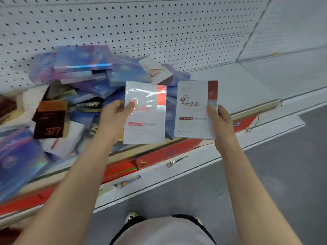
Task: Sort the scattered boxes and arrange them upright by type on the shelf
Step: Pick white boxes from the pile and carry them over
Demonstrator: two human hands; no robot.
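Observation:
My left hand grips the left edge of a white box with a red corner, held upright above the shelf's front. My right hand grips the right edge of a matching white box with a dark red strip, also upright, beside the first. Behind them a heap of scattered boxes covers the left of the shelf: several blue-purple holographic boxes, a dark brown "377" box and a pale box with a pink print.
A white pegboard wall backs the shelf. The shelf's front rail carries a red price strip. More holographic boxes lie at the near left. Grey floor and my shoe show below.

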